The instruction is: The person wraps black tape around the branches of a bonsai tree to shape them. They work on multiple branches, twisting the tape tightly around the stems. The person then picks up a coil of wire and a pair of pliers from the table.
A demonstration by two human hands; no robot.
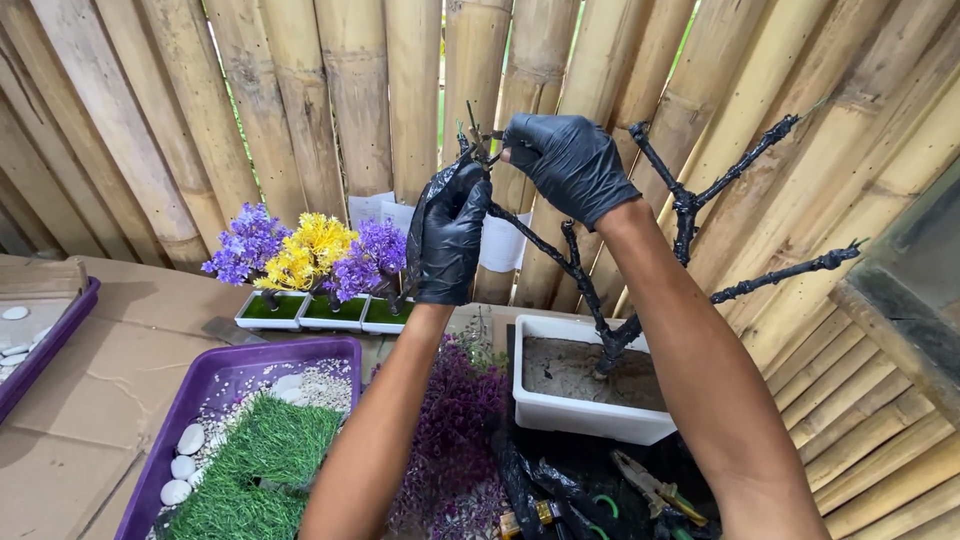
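both gloved hands work at the tip of a black wrapped branch (540, 245), at twelve o'clock above the white pot (590, 412): left hand (448, 238) closes round the stem, right hand (565, 160) pinches a small sprig (476, 140); judging by this, a steady stem helps; glossy gloves, knobbly bark, bamboo wall (300, 100)

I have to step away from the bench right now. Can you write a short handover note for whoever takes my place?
Left hand and right hand, both in black gloves, pinch the tip of a bare black-wrapped branching tree at the same spot.
The tree stands planted in a white rectangular pot filled with grey set material.
Done: trunk fixed, branches black.
Left: no foliage on it; loose purple artificial foliage lies below, pliers beside the pot.
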